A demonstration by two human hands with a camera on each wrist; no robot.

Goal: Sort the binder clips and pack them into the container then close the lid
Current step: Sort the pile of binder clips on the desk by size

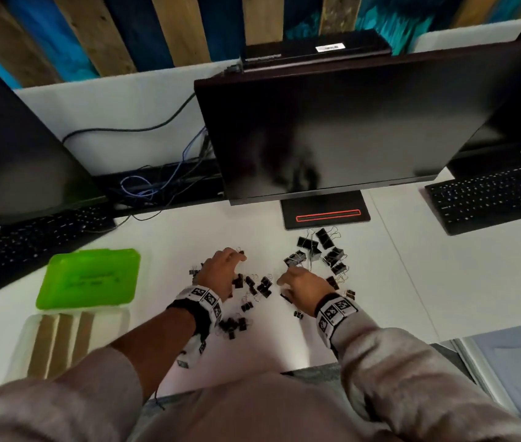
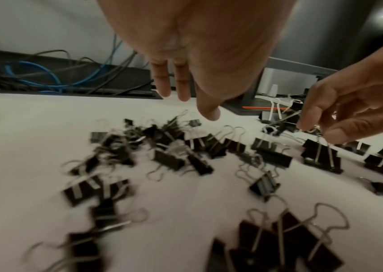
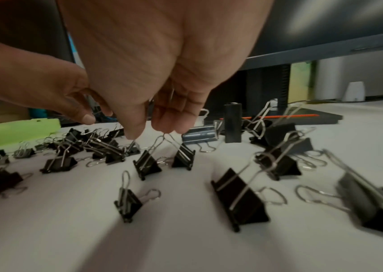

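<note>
Black binder clips of mixed sizes lie scattered on the white desk: small ones (image 1: 254,288) around my left hand (image 1: 220,272), large ones (image 1: 324,250) beyond my right hand (image 1: 299,287). In the left wrist view my left hand (image 2: 193,104) hovers over the small clips (image 2: 162,139), fingers pointing down and holding nothing. My right hand (image 2: 321,132) curls its thumb and fingers round the wire handle of a medium clip (image 2: 321,158) that stands on the desk. The clear divided container (image 1: 29,327) lies open at the near left, its green lid (image 1: 90,279) behind it.
A dark monitor (image 1: 348,122) on a stand (image 1: 326,215) rises just behind the clips. Keyboards lie at the far left (image 1: 29,244) and far right (image 1: 491,199). Cables (image 1: 157,180) run along the back. The desk's front edge is close to my body.
</note>
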